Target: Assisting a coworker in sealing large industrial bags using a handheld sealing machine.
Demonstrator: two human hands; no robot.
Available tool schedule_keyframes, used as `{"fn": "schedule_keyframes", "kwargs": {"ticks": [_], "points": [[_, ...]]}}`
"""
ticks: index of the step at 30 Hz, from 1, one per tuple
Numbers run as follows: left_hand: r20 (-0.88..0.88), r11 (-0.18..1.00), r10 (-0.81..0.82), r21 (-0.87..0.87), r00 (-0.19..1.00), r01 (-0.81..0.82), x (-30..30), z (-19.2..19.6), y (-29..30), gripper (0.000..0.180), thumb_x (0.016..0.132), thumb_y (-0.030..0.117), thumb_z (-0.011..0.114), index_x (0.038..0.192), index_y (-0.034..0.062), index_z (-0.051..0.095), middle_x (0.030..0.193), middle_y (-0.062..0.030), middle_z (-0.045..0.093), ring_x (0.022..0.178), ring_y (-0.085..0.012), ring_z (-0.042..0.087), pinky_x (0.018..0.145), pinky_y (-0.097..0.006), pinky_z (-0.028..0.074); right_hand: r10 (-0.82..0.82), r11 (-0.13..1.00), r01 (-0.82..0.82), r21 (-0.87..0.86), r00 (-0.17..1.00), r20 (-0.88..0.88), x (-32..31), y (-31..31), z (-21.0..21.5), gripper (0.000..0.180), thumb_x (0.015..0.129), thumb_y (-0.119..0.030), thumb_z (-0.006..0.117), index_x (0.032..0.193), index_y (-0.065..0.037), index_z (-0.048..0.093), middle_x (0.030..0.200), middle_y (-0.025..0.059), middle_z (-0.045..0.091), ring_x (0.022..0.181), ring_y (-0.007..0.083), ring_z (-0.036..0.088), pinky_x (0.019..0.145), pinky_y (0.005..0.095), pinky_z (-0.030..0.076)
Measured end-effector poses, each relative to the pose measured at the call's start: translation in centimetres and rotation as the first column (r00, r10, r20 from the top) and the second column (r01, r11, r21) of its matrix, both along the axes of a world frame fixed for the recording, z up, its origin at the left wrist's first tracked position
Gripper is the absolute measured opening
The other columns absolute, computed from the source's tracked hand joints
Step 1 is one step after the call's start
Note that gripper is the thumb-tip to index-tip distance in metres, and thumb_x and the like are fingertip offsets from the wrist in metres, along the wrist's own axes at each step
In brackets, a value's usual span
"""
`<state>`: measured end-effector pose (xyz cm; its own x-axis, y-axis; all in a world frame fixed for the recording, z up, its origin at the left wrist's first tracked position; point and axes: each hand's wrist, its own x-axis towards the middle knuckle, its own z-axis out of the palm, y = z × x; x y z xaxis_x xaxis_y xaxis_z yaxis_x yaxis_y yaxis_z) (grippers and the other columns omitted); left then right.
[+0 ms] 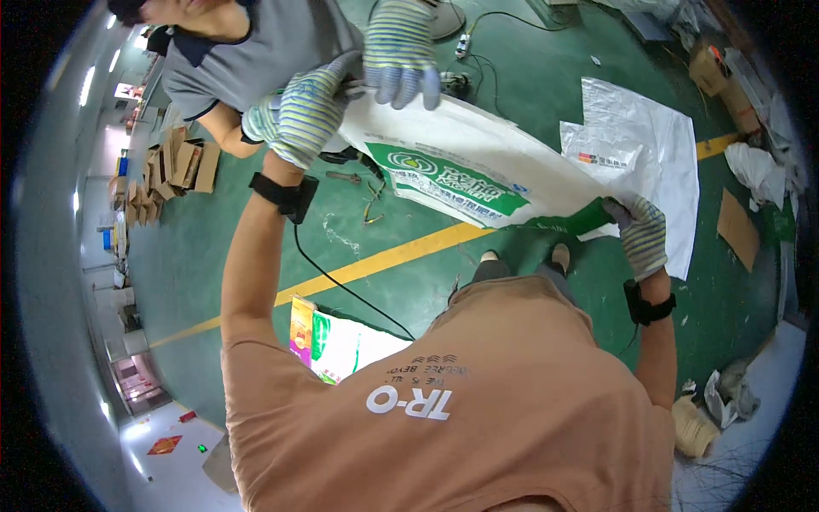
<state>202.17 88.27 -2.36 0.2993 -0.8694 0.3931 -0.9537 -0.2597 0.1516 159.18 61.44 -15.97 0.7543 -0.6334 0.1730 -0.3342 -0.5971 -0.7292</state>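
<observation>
I hold a white woven sack with green print stretched across in front of me. My left hand, in a striped work glove, grips the sack's upper left end. My right hand, also gloved, is closed on the sack's green lower right corner. A co-worker in a grey shirt faces me at the top. One of that person's gloved hands holds the same upper end, right beside my left hand. Both my wrists carry black bands.
The floor is green with a yellow line. More white sacks lie spread at the right, and a printed one near my left side. Cardboard pieces are stacked at the left, boxes at top right, a twine ball lower right.
</observation>
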Motion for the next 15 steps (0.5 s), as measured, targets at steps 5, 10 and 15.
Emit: {"fn": "schedule_keyframes", "kwargs": {"ticks": [5,10,15], "points": [[0.535,0.989,0.081,-0.147,0.841,-0.002,-3.6,2.6,0.1,0.025,0.081,0.017,0.070,0.106,0.0153,0.069,0.089,-0.0107,0.069,0.079,-0.0327,0.065,0.071,-0.044,0.050,-0.057,0.957,0.026,-0.289,0.993,-0.100,-0.1,0.3,0.1,0.011,0.090,-0.014,0.070,0.094,-0.005,0.074,0.082,0.0142,0.071,0.070,0.0241,0.067,0.065,0.0340,0.051],[0.400,0.946,-0.304,0.022,0.865,0.323,-12.9,0.3,-5.3,0.038,0.074,0.016,0.068,0.110,0.0129,0.062,0.108,-0.0062,0.064,0.101,-0.0279,0.061,0.086,-0.044,0.047,-0.016,0.998,0.017,-0.062,1.000,0.024,0.9,0.4,1.3,0.013,0.086,-0.011,0.073,0.098,-0.004,0.075,0.086,0.0089,0.073,0.076,0.0182,0.068,0.070,0.0299,0.053],[0.251,0.937,-0.340,0.170,0.906,0.305,-16.2,-0.8,-9.6,0.040,0.077,0.027,0.072,0.113,0.0120,0.066,0.105,-0.0078,0.065,0.096,-0.0301,0.061,0.087,-0.046,0.045,-0.018,0.993,0.008,0.120,0.996,0.086,1.6,0.4,2.8,0.012,0.086,-0.009,0.074,0.096,-0.004,0.075,0.085,0.0064,0.073,0.076,0.0131,0.066,0.070,0.0267,0.051]]}}
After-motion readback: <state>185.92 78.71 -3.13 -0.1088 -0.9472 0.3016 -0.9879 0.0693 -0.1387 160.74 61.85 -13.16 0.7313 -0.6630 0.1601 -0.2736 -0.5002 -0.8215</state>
